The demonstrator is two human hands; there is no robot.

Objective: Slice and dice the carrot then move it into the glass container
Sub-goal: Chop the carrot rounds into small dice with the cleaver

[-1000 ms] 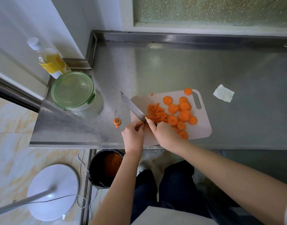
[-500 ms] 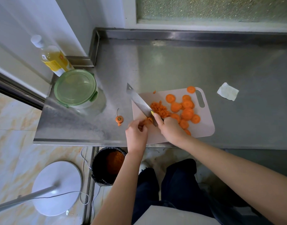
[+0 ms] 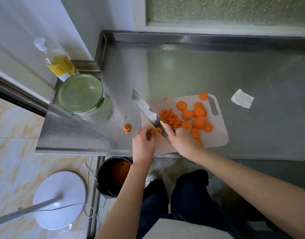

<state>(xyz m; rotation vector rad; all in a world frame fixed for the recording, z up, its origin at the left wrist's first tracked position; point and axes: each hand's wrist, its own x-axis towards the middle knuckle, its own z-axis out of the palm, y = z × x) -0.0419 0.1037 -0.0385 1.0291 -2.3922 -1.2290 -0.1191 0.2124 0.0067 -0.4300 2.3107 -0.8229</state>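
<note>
A pale cutting board (image 3: 217, 135) lies on the steel counter with several round carrot slices (image 3: 199, 121) and a heap of diced carrot (image 3: 170, 118). My right hand (image 3: 181, 140) grips the handle of a broad knife (image 3: 145, 109), forefinger along the blade's spine, the blade pointing up-left. My left hand (image 3: 143, 140) pinches a small carrot piece (image 3: 156, 130) against the board, right beside the blade. The glass container (image 3: 81, 94) with a green lid stands at the counter's left.
A carrot stem end (image 3: 127, 127) lies on the steel counter (image 3: 191, 75) left of the board. An oil bottle (image 3: 57, 63) stands behind the container. A crumpled tissue (image 3: 242, 100) sits at right. Below the counter edge is a black bin (image 3: 113, 176) and a white fan base (image 3: 60, 199).
The knife has edged toward the board's near-left corner, close against the small piece my left hand holds. The slices and diced heap stay put.
</note>
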